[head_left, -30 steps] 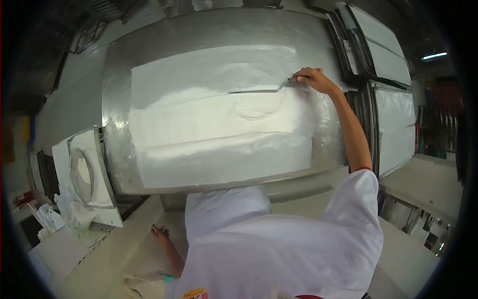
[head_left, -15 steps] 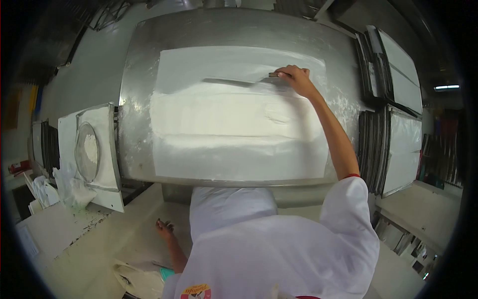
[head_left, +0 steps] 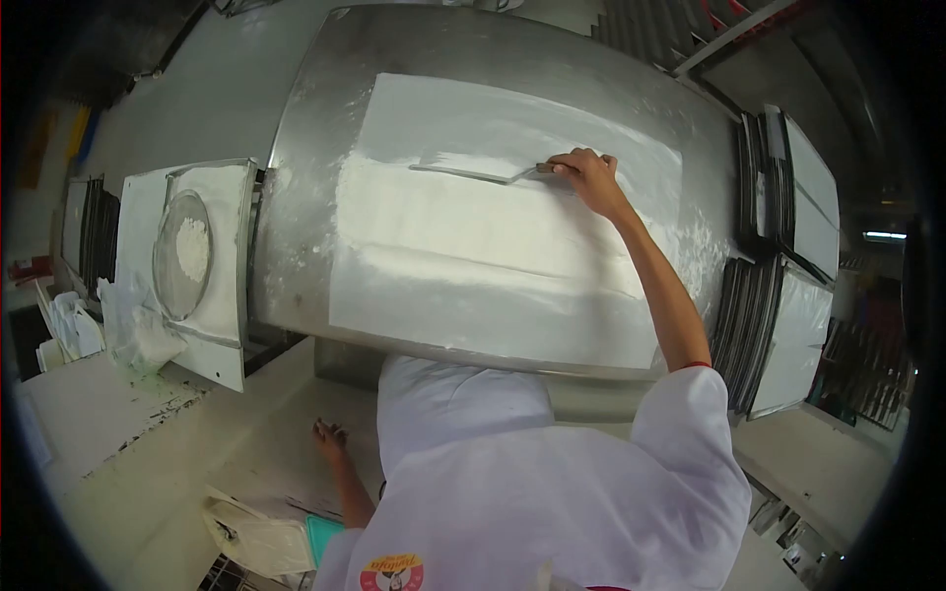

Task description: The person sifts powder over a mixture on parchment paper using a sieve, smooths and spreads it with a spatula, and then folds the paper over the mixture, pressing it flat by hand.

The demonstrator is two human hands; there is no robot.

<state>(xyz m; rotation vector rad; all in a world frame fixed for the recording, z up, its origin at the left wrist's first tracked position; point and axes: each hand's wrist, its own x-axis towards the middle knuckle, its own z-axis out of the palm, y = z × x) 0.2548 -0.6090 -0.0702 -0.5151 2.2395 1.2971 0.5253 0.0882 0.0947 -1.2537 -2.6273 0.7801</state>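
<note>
My right hand (head_left: 589, 177) is closed around the handle of an offset spatula (head_left: 463, 174). The long thin blade points left and lies along the far edge of a band of fine white powder (head_left: 463, 222). Under the powder a white sheet (head_left: 434, 103) is laid out on a steel table (head_left: 305, 227). Low beside my body, away from the table, hangs my left hand (head_left: 331, 436); its fingers are loosely bent and apart, with nothing in them.
Left of the table, a round sieve (head_left: 182, 256) with white powder rests on a white board (head_left: 212, 355), near a clear plastic bag (head_left: 138, 330). Stacks of trays (head_left: 759, 325) stand along the right side. A pale container (head_left: 261, 542) is low at the left.
The spatula's blade has come nearer to me, from the far part of the sheet onto the band's far edge. The camera view has rotated, tilting the table. My left hand still hangs low.
</note>
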